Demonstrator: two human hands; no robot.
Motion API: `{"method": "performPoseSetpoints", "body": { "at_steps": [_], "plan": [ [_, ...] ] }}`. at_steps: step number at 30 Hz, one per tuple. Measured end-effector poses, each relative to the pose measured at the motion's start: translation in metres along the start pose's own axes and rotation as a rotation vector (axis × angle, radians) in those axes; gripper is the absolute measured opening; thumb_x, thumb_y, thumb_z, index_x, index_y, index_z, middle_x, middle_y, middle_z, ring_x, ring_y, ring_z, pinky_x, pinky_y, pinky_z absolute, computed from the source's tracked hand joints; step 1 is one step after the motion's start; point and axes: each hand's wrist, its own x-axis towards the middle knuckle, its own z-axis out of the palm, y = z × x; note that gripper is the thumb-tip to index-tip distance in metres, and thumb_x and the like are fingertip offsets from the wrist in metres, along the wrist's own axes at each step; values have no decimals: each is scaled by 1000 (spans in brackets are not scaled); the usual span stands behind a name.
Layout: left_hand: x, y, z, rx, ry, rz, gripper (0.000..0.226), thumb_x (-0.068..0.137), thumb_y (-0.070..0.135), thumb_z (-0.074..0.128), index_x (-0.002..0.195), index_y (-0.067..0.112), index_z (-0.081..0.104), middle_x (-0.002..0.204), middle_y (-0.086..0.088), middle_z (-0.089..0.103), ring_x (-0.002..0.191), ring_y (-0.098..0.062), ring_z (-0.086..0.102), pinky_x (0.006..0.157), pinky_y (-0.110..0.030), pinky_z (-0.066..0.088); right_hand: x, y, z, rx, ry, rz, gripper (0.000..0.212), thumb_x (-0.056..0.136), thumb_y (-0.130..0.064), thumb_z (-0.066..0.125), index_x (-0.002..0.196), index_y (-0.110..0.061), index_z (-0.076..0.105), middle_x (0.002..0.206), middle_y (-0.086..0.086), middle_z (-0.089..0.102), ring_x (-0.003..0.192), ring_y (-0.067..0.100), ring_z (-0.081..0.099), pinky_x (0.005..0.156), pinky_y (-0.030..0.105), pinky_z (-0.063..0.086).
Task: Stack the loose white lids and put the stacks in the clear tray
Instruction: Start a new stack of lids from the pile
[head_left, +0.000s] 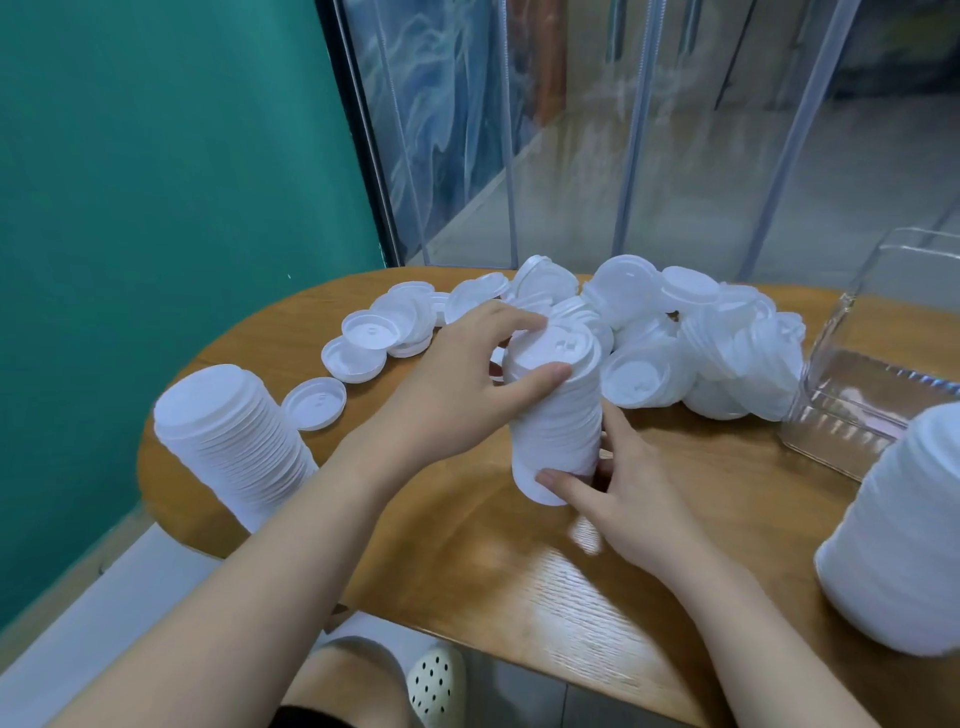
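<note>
Setting: wooden counter (519, 561) with rounded ends, set against a teal wall (156, 182) and clear strip curtains (649, 130).
Left hand (457, 389): I see it wrapped around the upper part of the middle stack (556, 415), thumb across the front, fingers over the top rim.
Right hand (623, 493): it grips the same stack at its base, thumb pressed to the lowest lids; the stack tilts, top leaning away.
Writing: I can read none; the lids show only moulded sip tabs.
Hard to make out: a blur beside my right thumb; the right stack (893, 530) is cut by the frame edge.
Left stack (234, 441): leaning on the counter, apart from both hands.
Loose lids (675, 338): heaped behind the held stack, some flat ones spread leftward.
Clear tray (872, 374): right of the heap, partly cut off; I see no lids in it.
</note>
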Motion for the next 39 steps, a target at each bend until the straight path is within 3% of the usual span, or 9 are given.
{"method": "performPoseSetpoints", "body": {
  "at_steps": [5,10,17,22,27,32,39],
  "plan": [
    [0,2,3,23,31,-43,41,90,52,72,122,27,65,117,18,60,109,6,54,88,-19,51,-1,1,0,-7,1,-6,68,83,-36,84,135,-57,45,125,-28,63,113,2,64,97,38,53],
    [2,3,6,63,31,-60,45,85,59,73,118,31,63,116,18,59,109,-1,56,92,-26,51,-1,3,1,-7,5,-5,68,83,-35,84,135,-56,46,124,-26,64,113,3,65,97,40,54],
    [-5,0,4,-12,-4,-67,58,86,60,72,133,31,55,125,21,54,116,6,52,92,-19,49,-1,4,2,-12,14,-7,69,82,-37,84,126,-69,42,125,-30,62,115,2,63,98,41,54],
    [-14,-10,7,-125,26,-101,74,87,75,53,145,30,47,136,17,53,121,5,52,97,-23,49,0,3,2,-17,18,-15,71,82,-39,84,127,-70,39,126,-33,61,118,-3,59,98,32,52],
    [-26,-19,16,-261,50,-138,56,94,70,39,136,34,51,132,18,59,119,0,57,97,-29,51,0,4,3,9,15,-3,72,81,-34,86,133,-61,43,125,-32,63,117,-4,60,97,32,54],
    [-41,-23,32,-297,13,-143,56,92,70,46,136,34,50,131,16,61,117,-3,61,93,-24,52,0,11,5,-9,23,0,96,74,-31,93,150,-44,37,125,-30,64,117,-5,62,95,22,52],
    [-48,-25,50,-345,-26,-204,66,85,55,76,138,39,41,129,23,60,114,4,60,85,-17,53,-5,11,2,-2,20,-22,80,81,-27,88,147,-40,44,128,-28,64,117,-5,62,94,16,51]
  ]
}}
